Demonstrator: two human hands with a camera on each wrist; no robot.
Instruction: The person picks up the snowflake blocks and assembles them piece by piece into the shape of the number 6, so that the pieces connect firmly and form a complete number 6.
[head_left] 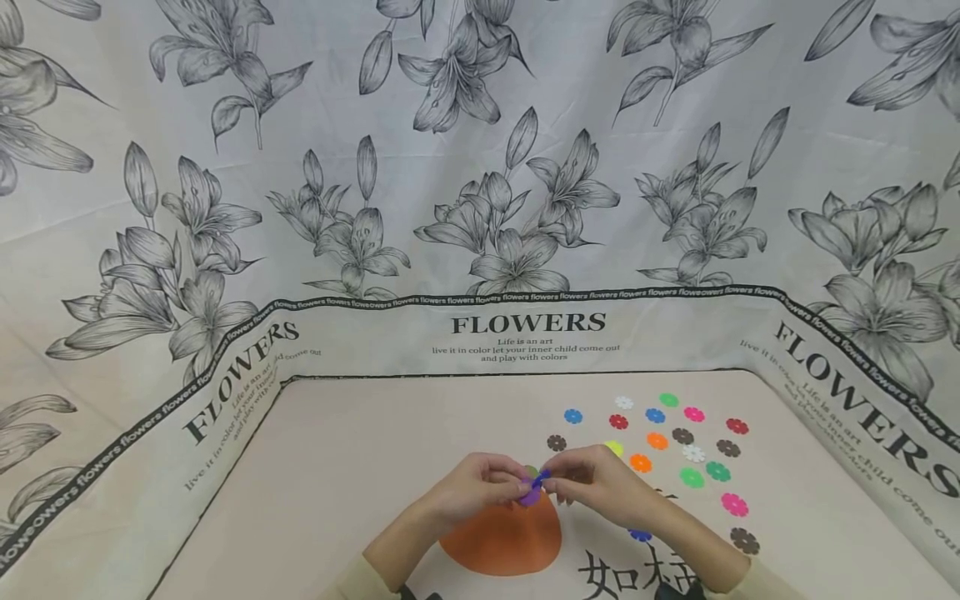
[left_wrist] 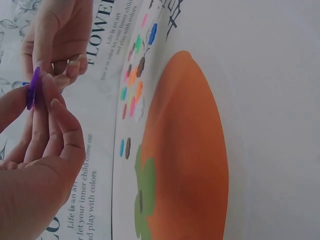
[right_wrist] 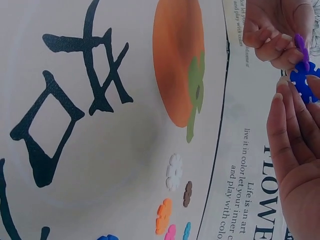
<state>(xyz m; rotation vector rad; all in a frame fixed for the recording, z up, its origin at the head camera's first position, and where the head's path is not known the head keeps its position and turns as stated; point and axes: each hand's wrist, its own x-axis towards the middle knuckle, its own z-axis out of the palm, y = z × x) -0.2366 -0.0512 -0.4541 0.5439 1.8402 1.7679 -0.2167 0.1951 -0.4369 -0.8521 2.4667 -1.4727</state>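
My left hand (head_left: pixel 476 493) pinches a purple flower-shaped plastic disc (head_left: pixel 529 498) between thumb and fingertips. Opposite it, my right hand (head_left: pixel 603 483) pinches a blue disc (right_wrist: pixel 300 82) of the same notched kind. Both hands are raised over the printed orange persimmon (head_left: pixel 513 546) on the table mat. In the right wrist view the blue disc stands at an angle across the purple one, their edges meeting at the notches. From the left wrist view the purple disc shows edge-on, and the right hand's fingers hide most of the blue one.
Several loose flower discs lie scattered on the right of the mat (head_left: pixel 360 450), among them an orange disc (head_left: pixel 657 441), a pink disc (head_left: pixel 735 504) and a brown disc (head_left: pixel 745 541). Large black characters (head_left: pixel 611 575) are printed near the front. A flower-printed cloth (head_left: pixel 525 333) encloses the table.
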